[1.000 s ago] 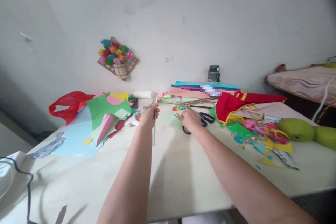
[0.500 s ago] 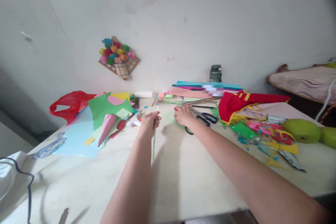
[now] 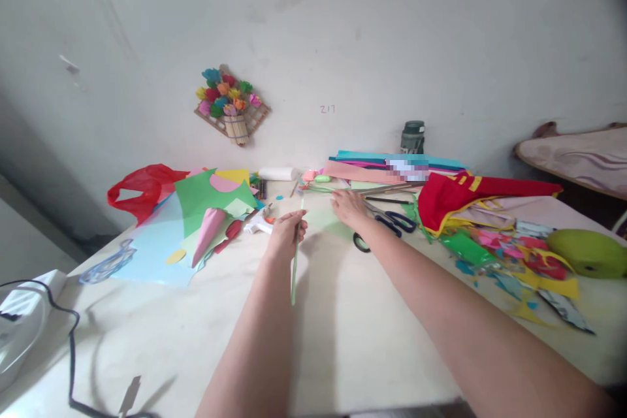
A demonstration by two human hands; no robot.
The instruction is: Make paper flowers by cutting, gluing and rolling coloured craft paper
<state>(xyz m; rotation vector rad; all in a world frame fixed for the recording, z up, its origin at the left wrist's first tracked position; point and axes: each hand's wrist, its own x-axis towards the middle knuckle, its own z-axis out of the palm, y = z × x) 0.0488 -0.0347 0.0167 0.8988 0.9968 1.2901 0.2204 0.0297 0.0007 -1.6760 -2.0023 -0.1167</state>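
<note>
My left hand (image 3: pixel 289 230) is closed in a pinch on a thin pale-green stick (image 3: pixel 294 284). Its lower end hangs below my fingers and its tip pokes out above them. To the right, my right hand (image 3: pixel 349 209) lies palm down on the table with its fingers stretched forward and apart, at the edge of a pale green sheet (image 3: pixel 326 222). Close beside that hand are dark-handled scissors (image 3: pixel 402 222) and a roll of tape (image 3: pixel 361 243), partly covered by my forearm. A white glue gun (image 3: pixel 258 222) sits just left of my left hand.
On the left lie coloured paper sheets (image 3: pixel 151 248), a pink paper cone (image 3: pixel 208 235) and a red bag (image 3: pixel 147 186). Stacked paper (image 3: pixel 362 173) is at the back. Red cloth (image 3: pixel 445 199), paper scraps (image 3: pixel 529 268) and a green fruit (image 3: pixel 588 251) are on the right.
The view has shifted slightly, so the table's things sit further right. My right hand's fingers have moved a little over the sheet; my left hand keeps its pinch on the stick.
</note>
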